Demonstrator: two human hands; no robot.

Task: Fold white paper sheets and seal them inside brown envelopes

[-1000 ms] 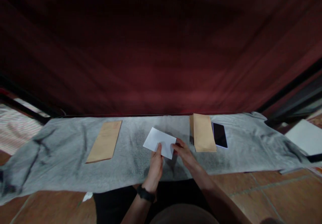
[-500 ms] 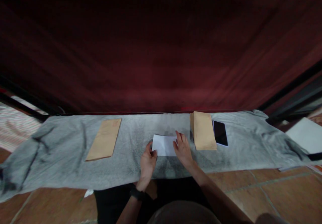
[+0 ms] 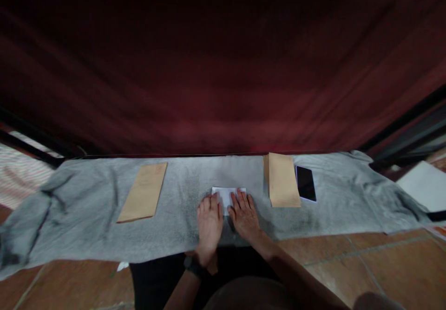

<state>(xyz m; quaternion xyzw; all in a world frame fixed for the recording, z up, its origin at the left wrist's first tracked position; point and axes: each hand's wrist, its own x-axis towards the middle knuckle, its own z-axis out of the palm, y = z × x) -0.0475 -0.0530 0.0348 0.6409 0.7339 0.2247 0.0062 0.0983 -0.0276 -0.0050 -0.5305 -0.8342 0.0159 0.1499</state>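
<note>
A small white sheet of paper (image 3: 225, 197) lies on the grey cloth (image 3: 188, 180) in front of me, its middle and far edge showing between my hands. My left hand (image 3: 209, 215) rests flat over the paper's left end, palm down. Over the right end lies my right hand (image 3: 245, 215), its fingers stretched forward and slightly spread. Both hands cover the paper's sides, so those parts are hidden. Neither hand is closed round anything.
Left on the cloth lies a brown envelope (image 3: 143, 193). To the right are brown envelopes (image 3: 284, 180), apparently stacked, beside a dark-screened phone (image 3: 305, 183). A dark red surface (image 3: 223, 92) rises behind the cloth. A white flat object (image 3: 423, 187) is at far right.
Both hands have turned palm down and moved inward onto the paper. My left hand has let go of the paper's left edge and now lies flat on it.
</note>
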